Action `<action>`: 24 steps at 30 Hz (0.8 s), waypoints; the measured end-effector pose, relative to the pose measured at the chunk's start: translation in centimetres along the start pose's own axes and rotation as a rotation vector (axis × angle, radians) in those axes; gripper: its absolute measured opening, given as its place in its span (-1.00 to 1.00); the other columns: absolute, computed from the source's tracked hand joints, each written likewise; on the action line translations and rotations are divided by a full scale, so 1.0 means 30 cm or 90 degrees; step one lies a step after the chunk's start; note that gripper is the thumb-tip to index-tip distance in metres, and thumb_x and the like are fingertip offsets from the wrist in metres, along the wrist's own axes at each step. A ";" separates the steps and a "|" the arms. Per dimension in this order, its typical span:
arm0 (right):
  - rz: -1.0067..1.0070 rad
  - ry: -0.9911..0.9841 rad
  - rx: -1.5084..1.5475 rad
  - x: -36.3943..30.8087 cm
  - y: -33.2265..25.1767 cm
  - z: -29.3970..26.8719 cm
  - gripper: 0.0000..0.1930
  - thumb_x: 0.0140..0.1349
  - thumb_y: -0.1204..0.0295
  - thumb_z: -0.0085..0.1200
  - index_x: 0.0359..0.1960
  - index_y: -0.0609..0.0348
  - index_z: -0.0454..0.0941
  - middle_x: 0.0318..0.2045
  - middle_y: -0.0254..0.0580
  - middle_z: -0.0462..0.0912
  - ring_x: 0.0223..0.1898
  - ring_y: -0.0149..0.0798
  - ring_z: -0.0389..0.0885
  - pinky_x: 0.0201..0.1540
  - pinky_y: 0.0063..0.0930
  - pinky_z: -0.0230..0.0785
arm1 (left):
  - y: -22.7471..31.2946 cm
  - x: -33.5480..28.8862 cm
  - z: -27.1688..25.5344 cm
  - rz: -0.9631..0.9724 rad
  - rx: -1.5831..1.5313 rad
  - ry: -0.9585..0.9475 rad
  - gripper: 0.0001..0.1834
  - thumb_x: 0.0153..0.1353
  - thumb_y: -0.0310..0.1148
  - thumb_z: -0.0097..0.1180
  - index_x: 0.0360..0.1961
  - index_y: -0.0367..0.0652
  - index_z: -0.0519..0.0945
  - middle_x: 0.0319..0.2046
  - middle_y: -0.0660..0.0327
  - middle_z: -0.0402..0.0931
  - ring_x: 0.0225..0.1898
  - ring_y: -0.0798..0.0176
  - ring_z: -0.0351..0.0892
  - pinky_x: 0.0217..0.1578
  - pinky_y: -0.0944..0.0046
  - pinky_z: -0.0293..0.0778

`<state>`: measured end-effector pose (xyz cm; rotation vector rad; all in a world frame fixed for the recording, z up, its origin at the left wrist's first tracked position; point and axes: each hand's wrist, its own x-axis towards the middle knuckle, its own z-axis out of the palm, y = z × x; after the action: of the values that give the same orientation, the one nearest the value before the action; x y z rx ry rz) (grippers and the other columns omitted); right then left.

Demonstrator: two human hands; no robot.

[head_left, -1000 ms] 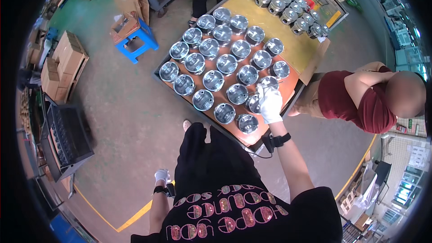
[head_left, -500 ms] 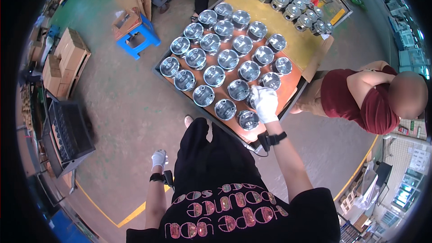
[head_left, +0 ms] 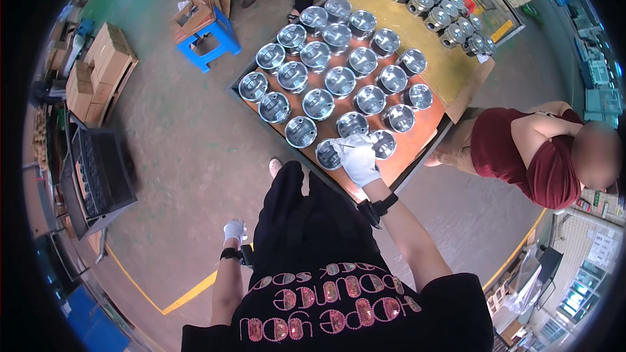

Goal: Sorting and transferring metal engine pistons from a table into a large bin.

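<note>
My right hand [head_left: 358, 160], in a white glove, reaches over the near corner of a brown board covered with metal pistons. Its bent fingertips are at the right edge of one piston [head_left: 329, 154]. A thin dark line shows at the fingers; what it is, I cannot make out. Another piston [head_left: 383, 144] stands just right of the hand, and one more [head_left: 352, 125] stands beyond it. The glove hides part of the board beneath. My left hand [head_left: 235, 229], also gloved, hangs low by my left side with curled fingers and nothing visible in it.
More pistons [head_left: 420, 4] stand grouped on the yellow far part of the table [head_left: 450, 68]. A person in a dark red shirt [head_left: 499, 143] is at the right; another's dark legs show beyond. At the left are a blue stool [head_left: 225, 38], cartons [head_left: 107, 68] and a dark metal cart [head_left: 114, 176].
My right hand has moved left and toward me, from one piston to beside another. A piston then under it is now uncovered; the near-corner piston is no longer visible. My left hand stays low.
</note>
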<state>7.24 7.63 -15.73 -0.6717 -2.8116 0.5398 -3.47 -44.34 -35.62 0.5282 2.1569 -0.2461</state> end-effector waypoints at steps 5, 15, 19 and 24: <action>0.009 0.073 -0.116 -0.039 0.016 -0.056 -0.82 0.26 0.26 0.09 -0.37 -0.01 0.70 -0.43 -0.27 0.67 -0.34 -0.12 0.62 -0.30 -0.21 0.43 | 0.129 -0.102 -0.182 0.041 0.124 0.064 -0.75 0.00 -0.25 0.33 -0.26 -0.05 0.66 -0.22 0.14 0.64 -0.14 0.07 0.65 -0.21 0.11 0.61; -0.031 -0.026 -0.101 -0.120 0.029 -0.051 -0.87 0.22 0.29 0.14 -0.37 -0.04 0.70 -0.54 -0.25 0.59 -0.45 -0.13 0.58 -0.24 -0.25 0.42 | 0.036 -0.027 -0.105 0.066 0.039 0.037 -0.67 0.35 -0.24 -0.21 -0.21 -0.15 0.60 -0.33 0.11 0.67 -0.35 0.15 0.72 -0.33 0.17 0.65; -0.032 0.164 0.087 -0.119 -0.032 -0.110 -0.92 0.14 0.40 0.23 -0.47 0.05 0.66 -0.57 -0.25 0.57 -0.44 -0.14 0.56 -0.26 -0.24 0.40 | 0.115 -0.059 -0.156 0.053 0.188 0.032 -0.71 0.00 -0.20 0.33 -0.24 -0.04 0.66 -0.16 0.21 0.65 -0.10 0.13 0.64 -0.21 0.13 0.62; -0.057 0.177 0.134 -0.126 -0.055 -0.081 -0.87 0.09 0.43 0.28 -0.58 0.07 0.63 -0.59 -0.28 0.58 -0.50 -0.18 0.55 -0.36 -0.31 0.40 | 0.070 0.019 -0.091 -0.206 -0.499 -0.069 -0.76 0.02 -0.27 0.29 -0.25 -0.04 0.66 -0.19 0.20 0.65 -0.10 0.12 0.64 -0.21 0.14 0.62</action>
<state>10.57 5.21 -13.27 -0.5311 -2.4713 0.6584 -4.76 -41.34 -34.43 -0.2751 2.0178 0.3844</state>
